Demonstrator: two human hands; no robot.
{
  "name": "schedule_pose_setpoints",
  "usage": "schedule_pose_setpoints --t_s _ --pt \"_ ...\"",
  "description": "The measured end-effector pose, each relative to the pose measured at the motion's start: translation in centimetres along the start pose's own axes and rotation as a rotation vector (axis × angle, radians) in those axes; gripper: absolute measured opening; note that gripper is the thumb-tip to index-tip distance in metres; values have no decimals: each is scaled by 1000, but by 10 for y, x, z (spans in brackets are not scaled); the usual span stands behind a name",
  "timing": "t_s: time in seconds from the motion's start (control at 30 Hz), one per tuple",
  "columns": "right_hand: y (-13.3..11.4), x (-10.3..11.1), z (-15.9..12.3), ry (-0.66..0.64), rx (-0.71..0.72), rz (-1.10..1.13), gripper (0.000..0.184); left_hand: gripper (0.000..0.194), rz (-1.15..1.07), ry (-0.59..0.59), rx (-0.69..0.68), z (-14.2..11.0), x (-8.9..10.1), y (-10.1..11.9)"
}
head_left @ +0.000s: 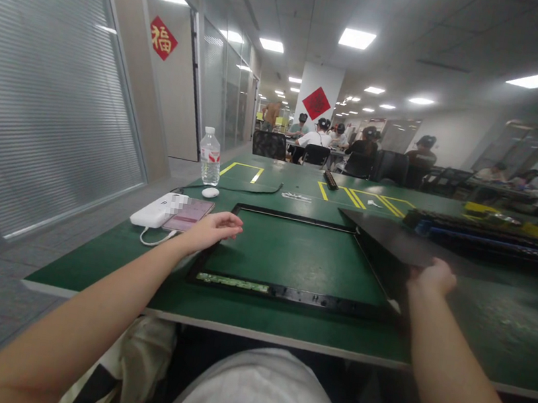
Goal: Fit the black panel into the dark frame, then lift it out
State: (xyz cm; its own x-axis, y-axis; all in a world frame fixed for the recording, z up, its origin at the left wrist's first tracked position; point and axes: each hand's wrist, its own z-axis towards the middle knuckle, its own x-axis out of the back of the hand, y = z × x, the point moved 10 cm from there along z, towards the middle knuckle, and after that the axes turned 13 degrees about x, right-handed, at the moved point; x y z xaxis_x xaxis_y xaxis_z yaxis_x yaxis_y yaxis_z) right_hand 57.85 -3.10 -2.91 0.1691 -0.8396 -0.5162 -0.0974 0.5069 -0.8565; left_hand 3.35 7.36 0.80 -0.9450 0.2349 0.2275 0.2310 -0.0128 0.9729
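A thin black rectangular frame [325, 299] lies on the green table, with a green strip like a circuit board [232, 282] along its near edge. My left hand [218, 229] is over the left side of this frame, fingers stretched out and holding nothing; whether it touches the frame I cannot tell. To the right, my right hand [431, 278] is closed on the near edge of a dark flat panel [394, 239]. The panel is tilted, and its left edge lies beside or over the frame's right side. Motion blurs the panel's far right part.
Left of the frame are a white power bank [152, 210] with a cable, a phone [192, 214], a small white case [210, 192] and a water bottle [210, 160]. Dark strips [489, 236] are stacked at the right. Several people sit at tables farther back.
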Motion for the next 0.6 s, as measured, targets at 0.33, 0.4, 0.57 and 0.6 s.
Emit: schedule_pose_setpoints --t_s 0.33,0.4,0.57,0.6 --pt "40 -5 17 -52 -168 45 20 18 254 77 -165 0 4 3" --pt "43 -5 18 -61 -183 40 19 17 287 74 -190 -1 3 6" --pt "48 -9 19 -103 -205 14 16 14 353 53 -220 -2 -2 7" --pt "51 -9 22 -114 -206 3 18 14 378 48 -223 -1 -3 6"
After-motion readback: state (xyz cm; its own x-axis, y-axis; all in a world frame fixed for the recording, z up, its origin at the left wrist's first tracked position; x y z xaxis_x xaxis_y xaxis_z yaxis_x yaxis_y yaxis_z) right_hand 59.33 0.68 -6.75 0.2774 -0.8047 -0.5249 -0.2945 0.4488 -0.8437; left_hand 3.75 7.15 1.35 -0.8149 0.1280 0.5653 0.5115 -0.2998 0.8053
